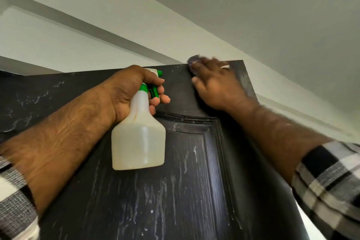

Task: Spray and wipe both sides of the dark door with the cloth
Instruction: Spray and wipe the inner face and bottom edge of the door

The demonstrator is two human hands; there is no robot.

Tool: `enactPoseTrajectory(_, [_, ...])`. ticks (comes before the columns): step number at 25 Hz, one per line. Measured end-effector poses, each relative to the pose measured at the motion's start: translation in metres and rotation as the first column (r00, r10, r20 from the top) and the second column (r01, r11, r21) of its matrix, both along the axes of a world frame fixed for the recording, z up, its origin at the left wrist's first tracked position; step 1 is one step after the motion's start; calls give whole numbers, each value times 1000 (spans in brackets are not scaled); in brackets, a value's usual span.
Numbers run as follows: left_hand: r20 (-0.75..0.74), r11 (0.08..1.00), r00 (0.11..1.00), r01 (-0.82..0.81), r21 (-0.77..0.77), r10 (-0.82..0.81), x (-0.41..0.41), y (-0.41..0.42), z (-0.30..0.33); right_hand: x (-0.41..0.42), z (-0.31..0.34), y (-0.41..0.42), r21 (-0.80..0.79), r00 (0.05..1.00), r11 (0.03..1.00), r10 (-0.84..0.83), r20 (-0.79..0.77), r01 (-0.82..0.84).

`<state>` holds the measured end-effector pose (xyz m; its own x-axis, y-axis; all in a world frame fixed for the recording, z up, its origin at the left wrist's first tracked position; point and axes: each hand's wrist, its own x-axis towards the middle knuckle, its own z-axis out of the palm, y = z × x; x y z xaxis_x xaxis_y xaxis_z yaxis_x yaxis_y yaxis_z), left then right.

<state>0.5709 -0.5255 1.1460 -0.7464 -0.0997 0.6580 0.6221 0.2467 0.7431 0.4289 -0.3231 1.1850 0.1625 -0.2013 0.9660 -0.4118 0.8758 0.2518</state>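
The dark panelled door fills the lower view, its face streaked with running spray drips. My left hand grips the neck of a white spray bottle with a green trigger, held against the door's upper part. My right hand presses flat near the door's top right corner, on a dark cloth. Only a blurred edge of that cloth shows past the fingertips at the door's top edge. A ring sits on one finger.
The white ceiling with stepped beams is close above the door's top edge. A pale wall and moulding run along the right of the door. Checked sleeves cover both of my forearms at the frame's lower corners.
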Motion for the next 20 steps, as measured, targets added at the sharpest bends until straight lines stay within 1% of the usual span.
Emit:
enactPoseTrajectory(2, [4, 1000, 1000, -2, 10, 2, 0, 10, -2, -1, -48, -5, 214, 997, 977, -1, -77, 18])
enactPoseTrajectory(4, [20, 1000, 1000, 5, 22, -5, 3, 12, -8, -7, -95, 21, 414, 995, 910, 29, -97, 14])
enactPoseTrajectory(5, [31, 1000, 999, 6, 22, -6, 5, 11, -11, -10, -100, 39, 438, 993, 899, 45, -112, 9])
enactPoseTrajectory(6, [42, 1000, 999, -3, 18, 3, 7, 8, -13, -14, -92, 55, 375, 992, 927, 54, -115, -7])
enactPoseTrajectory(8, [67, 999, 997, -43, 12, 43, 9, 5, -18, -17, -54, 67, 97, 995, 993, 72, -72, -65])
enactPoseTrajectory(9, [81, 998, 994, -68, 2, 68, 9, 4, -20, -16, -32, 62, -22, 997, 997, 68, -44, -69])
enactPoseTrajectory(10, [97, 995, 990, -101, -11, 102, 8, 3, -22, -15, -11, 52, -94, 998, 994, 56, -27, -58])
enactPoseTrajectory(12, [124, 983, 975, -179, -31, 182, 6, -1, -28, -9, 18, 24, -128, 999, 991, 29, -30, -32])
enactPoseTrajectory(14, [131, 971, 962, -239, -11, 238, 6, -12, -33, -1, 29, -8, -94, 999, 994, 47, -17, -49])
enactPoseTrajectory(15, [121, 967, 961, -254, 13, 250, 8, -20, -33, 4, 26, -28, -34, 999, 998, 43, -18, -43])
enactPoseTrajectory(16, [109, 965, 961, -259, 46, 253, 12, -29, -34, 5, 14, -49, 70, 998, 997, 33, -45, -29])
enactPoseTrajectory(17, [92, 963, 964, -257, 84, 249, 17, -39, -35, 7, -5, -66, 214, 996, 977, 33, -83, -15])
enactPoseTrajectory(18, [75, 961, 967, -250, 117, 243, 24, -49, -36, 4, -25, -75, 376, 991, 927, 61, -117, -13])
enactPoseTrajectory(20, [60, 957, 969, -246, 155, 240, 37, -69, -42, 4, -57, -63, 673, 983, 739, 113, -147, 15])
